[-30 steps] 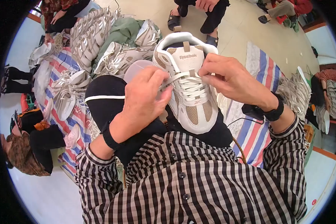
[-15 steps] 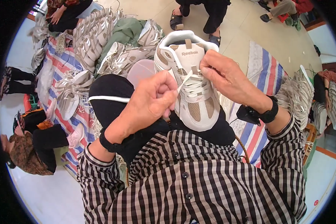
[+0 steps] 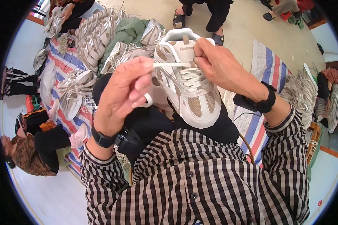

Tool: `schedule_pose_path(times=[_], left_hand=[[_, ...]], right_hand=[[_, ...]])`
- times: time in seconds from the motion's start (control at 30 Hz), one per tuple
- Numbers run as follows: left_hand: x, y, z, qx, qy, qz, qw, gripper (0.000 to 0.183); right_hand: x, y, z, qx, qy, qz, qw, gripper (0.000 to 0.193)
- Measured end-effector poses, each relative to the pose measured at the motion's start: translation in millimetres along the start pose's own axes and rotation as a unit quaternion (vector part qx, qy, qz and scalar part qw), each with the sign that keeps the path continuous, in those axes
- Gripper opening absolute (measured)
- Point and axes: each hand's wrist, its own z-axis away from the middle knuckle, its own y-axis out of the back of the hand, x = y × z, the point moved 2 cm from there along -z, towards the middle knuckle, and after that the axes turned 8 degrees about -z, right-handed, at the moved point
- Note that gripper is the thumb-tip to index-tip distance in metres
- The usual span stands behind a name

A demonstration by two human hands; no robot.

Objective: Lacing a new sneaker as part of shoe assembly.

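Observation:
A white and beige sneaker (image 3: 203, 108) rests on my lap, toe toward me, with its white lace (image 3: 171, 65) criss-crossed over the tongue. My left hand (image 3: 125, 88) pinches the lace between thumb and forefinger, left of the shoe. From there the lace runs taut to the upper eyelets, and a loose loop of it hangs by the lower fingers. Closed against the upper right eyelet edge, beside the tongue, is my right hand (image 3: 219, 67); its fingertips partly hide what they grip.
Piles of similar sneakers (image 3: 95, 41) lie ahead to the left on a striped sheet (image 3: 65, 60), around a green cloth (image 3: 129, 32). More shoes (image 3: 298, 95) are stacked at the right. Other people sit nearby; black-trousered legs (image 3: 216, 17) stand beyond the shoe.
My left hand has moved left and up, away from the shoe, drawing the lace out straight. My right hand has shifted slightly left and up at the upper eyelets.

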Motion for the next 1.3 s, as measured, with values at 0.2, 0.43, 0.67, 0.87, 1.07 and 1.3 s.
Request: schedule_pose_path(times=[0.2,0.43,0.67,0.87,1.07,1.3], left_hand=[[-11.9,50.2,0.0,0.084,-0.022,-0.073,0.994,0.014],[-6.7,89.3,38.8,0.157,-0.039,-0.378,0.912,0.011],[7.2,154.7,79.1,0.401,-0.212,-0.538,0.71,0.015],[-1.6,66.2,65.9,0.276,-0.189,-0.489,0.806,0.013],[0.1,-17.8,44.1,0.12,-0.246,-0.525,0.806,0.019],[-0.4,-55.5,-8.7,0.006,-0.351,-0.548,0.759,0.033]], right_hand=[[6.2,-6.1,10.6,0.072,0.076,-0.117,0.988,0.006],[15.7,-0.3,41.6,0.174,0.102,-0.221,0.954,0.012],[41.0,-15.0,56.3,0.088,0.024,-0.179,0.98,0.011],[31.6,2.9,54.4,-0.009,-0.078,-0.324,0.943,0.007],[-4.3,54.4,77.5,0.005,-0.107,-0.348,0.932,0.008],[-56.6,112.5,110.8,0.096,0.114,-0.344,0.927,0.015]])
